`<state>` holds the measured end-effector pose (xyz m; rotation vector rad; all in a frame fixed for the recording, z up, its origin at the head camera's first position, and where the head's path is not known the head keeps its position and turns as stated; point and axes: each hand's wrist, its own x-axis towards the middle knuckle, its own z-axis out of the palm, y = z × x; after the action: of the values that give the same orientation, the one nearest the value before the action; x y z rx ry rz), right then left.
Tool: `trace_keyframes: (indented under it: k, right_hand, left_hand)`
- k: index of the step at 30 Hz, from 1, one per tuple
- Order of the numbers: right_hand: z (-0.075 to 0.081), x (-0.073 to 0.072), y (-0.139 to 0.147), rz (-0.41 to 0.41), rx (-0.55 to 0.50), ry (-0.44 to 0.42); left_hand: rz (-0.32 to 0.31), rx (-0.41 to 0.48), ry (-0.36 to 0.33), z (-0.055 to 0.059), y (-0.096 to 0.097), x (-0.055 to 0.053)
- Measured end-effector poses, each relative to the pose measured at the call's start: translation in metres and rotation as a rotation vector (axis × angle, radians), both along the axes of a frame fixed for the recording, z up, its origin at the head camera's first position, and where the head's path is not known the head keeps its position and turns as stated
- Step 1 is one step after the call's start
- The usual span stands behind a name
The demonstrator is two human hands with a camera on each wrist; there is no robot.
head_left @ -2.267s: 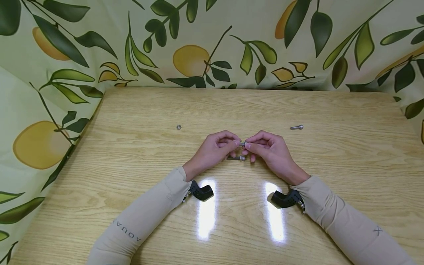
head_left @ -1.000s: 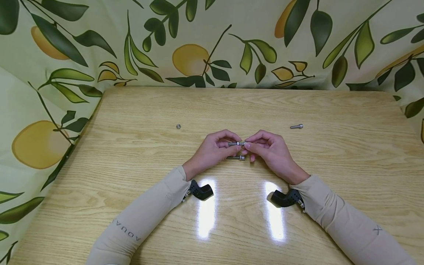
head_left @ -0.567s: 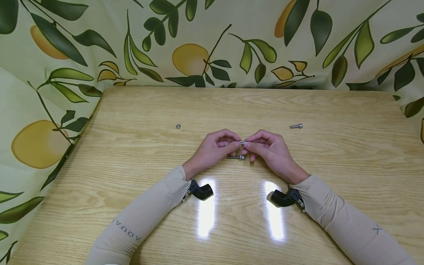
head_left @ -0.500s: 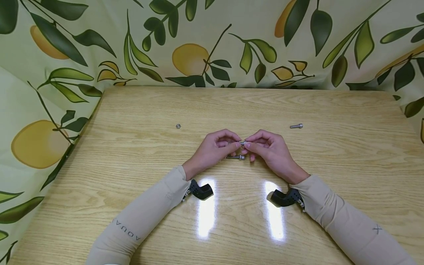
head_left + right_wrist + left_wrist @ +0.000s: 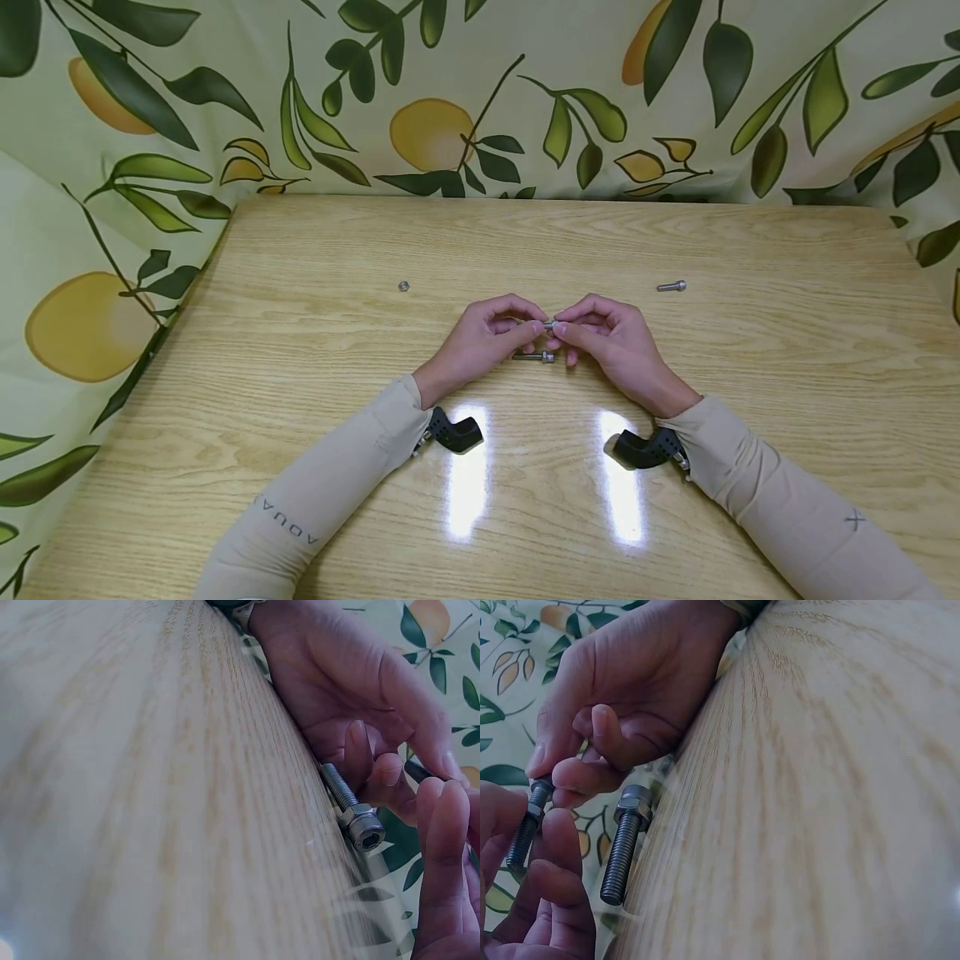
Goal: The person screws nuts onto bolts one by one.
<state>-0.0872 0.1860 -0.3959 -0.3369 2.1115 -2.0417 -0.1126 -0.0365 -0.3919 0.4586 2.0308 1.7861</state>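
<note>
Nearest me, two bright reflections (image 5: 468, 475) shine on the wood-grained tabletop (image 5: 547, 517). Beyond, a bolt with a nut on it (image 5: 534, 357) lies on its side. Just past it my left hand (image 5: 487, 337) pinches a second bolt (image 5: 521, 841) about its nut (image 5: 534, 809), my right hand (image 5: 618, 342) its head (image 5: 541, 782). A second ago my left thumb and forefinger were parted, showing that nut; now they close over it. Farther off lie a loose nut (image 5: 403, 286) and a loose bolt (image 5: 671, 286), well apart. Leaf-and-fruit cloth (image 5: 480, 50) hangs behind.

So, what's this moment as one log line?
Left fingers: pinch held bolt at its nut | Right fingers: pinch its head | Table: nutted bolt nearest, loose nut and bare bolt farther
</note>
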Motion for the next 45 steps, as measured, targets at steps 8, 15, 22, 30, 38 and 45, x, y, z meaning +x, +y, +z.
trace_keyframes:
  k: [8, 15, 22, 30, 38, 45]
  right_hand:
    - [0.0006, 0.0004, -0.0007, -0.013, 0.007, -0.008]
    - [0.0009, 0.0006, -0.0005, -0.021, 0.031, 0.0]
    - [0.0026, 0.0009, -0.0004, -0.021, 0.041, -0.002]
    - [0.0021, 0.0001, -0.0012, -0.021, 0.037, 0.0]
    - [0.0006, 0.0001, -0.0004, -0.022, 0.026, 0.008]
    - [0.001, 0.0002, -0.0004, -0.021, 0.027, 0.012]
  left_hand:
    - [-0.003, -0.007, -0.008, 0.0003, -0.0002, -0.0001]
    - [-0.008, -0.011, -0.003, 0.0005, -0.0006, 0.0003]
    - [-0.005, -0.007, 0.004, 0.001, -0.0011, 0.0006]
    - [0.004, -0.001, -0.002, 0.0003, -0.0002, 0.0002]
    - [0.005, -0.005, -0.012, -0.0001, -0.0009, 0.0003]
    - [0.0, -0.008, 0.004, 0.0003, -0.0015, 0.0007]
